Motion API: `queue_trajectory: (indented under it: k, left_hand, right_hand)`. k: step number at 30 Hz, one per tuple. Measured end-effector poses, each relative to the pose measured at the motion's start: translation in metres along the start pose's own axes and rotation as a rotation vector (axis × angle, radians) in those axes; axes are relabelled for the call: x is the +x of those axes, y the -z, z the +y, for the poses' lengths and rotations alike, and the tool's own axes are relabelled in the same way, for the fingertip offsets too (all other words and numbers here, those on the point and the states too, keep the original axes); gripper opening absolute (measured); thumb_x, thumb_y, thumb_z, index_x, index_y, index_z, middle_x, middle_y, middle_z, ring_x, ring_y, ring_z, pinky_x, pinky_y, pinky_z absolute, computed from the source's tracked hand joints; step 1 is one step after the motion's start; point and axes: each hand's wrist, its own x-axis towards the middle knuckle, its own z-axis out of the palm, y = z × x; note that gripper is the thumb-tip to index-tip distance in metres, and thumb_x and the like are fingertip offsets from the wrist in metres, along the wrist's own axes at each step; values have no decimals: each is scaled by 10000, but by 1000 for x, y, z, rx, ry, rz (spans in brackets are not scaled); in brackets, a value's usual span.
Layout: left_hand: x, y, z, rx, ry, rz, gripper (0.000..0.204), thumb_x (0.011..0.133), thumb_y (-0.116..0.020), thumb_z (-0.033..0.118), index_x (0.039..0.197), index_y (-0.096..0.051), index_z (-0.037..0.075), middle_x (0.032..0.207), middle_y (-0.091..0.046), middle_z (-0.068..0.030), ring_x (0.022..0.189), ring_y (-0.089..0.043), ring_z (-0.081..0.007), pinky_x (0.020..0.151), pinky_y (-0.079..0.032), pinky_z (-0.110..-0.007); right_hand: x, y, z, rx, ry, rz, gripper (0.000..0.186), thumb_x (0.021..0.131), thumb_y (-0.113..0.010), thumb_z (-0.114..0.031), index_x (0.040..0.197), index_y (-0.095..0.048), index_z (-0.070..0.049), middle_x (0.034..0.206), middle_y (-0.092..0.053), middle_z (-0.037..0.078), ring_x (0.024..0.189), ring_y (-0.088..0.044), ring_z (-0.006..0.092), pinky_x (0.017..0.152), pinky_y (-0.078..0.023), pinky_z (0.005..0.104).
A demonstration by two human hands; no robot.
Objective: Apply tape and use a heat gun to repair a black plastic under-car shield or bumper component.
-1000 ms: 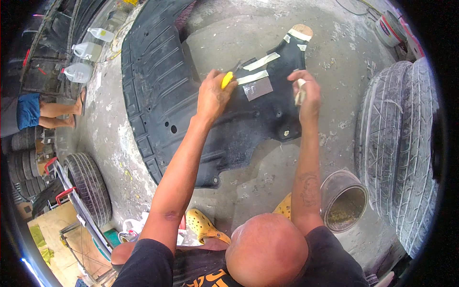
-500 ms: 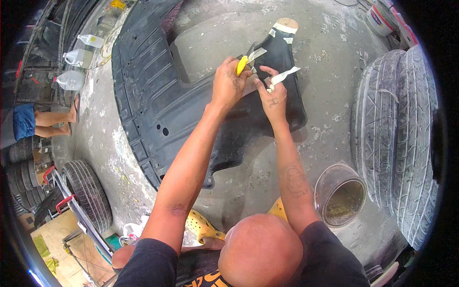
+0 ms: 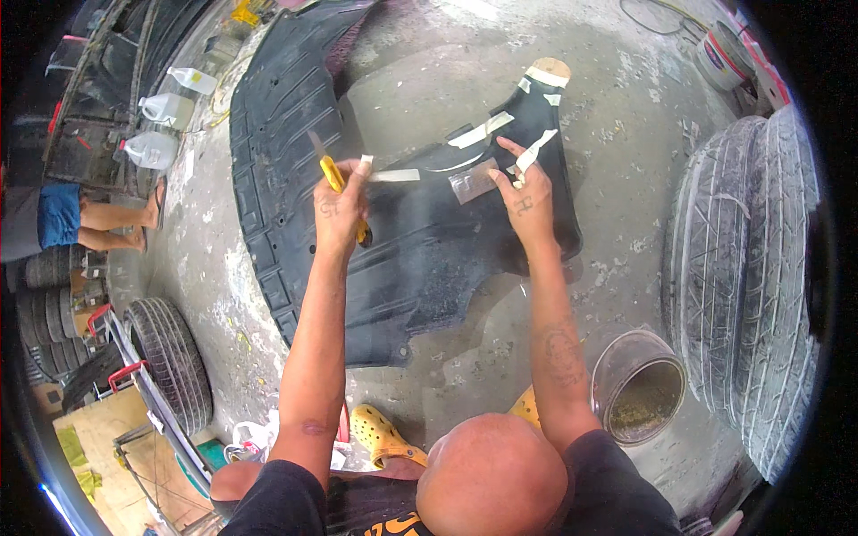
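Your left hand [image 3: 340, 210] grips the yellow-handled utility knife [image 3: 338, 179]; your right hand's fingers [image 3: 523, 170] pinch a light, floppy, probably sticky white tape strip [image 3: 536, 149] by its end, just above the large black moulded plastic panel [image 3: 429, 241].

A yellow utility knife [image 3: 338, 183] with a grey blade is held in the left hand [image 3: 340, 213]. A white strip of tape [image 3: 534, 152] is seen between the fingers of the right hand [image 3: 523, 198]. Beyond the fingertips, a black ribbed plastic panel [image 3: 420, 250] is marked with white tape pieces [image 3: 480, 130]. The floor [image 3: 617, 107] is grey and stained. Near it, yellow clogs [image 3: 382, 435] are seen.
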Motion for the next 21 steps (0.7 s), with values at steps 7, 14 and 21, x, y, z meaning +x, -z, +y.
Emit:
queue_trajectory:
  k: [7, 14, 21]
  left_hand:
    - [11, 46, -53, -343, 132, 238, 197, 928, -633, 170, 1002, -588, -7, 611, -456, 35, 464, -380, -52, 411, -325, -223]
    - [-16, 22, -15, -73, 163, -75, 169, 903, -677, 196, 961, -602, 56, 619, -426, 63, 472, -350, -31, 425, -281, -204]
    - [12, -33, -18, 165, -43, -188, 251, 885, -675, 290, 907, -582, 59, 625, -477, 28, 473, -439, -63, 428, -327, -225]
  right_hand:
    - [56, -12, -27, -218, 269, -128, 366, 819, -687, -102, 1180, -635, -81, 1016, -652, 182, 900, -618, 361, 783, -493, 402]
    - [125, 6, -28, -639, 271, -727, 370, 755, -779, -191, 1013, -637, 33, 938, -665, 220, 948, -634, 372, 804, -483, 434]
    - [124, 6, 1, -373, 562, -633, 346, 744, -778, -139, 966, -585, 41, 945, -630, 194, 930, -614, 355, 783, -475, 405]
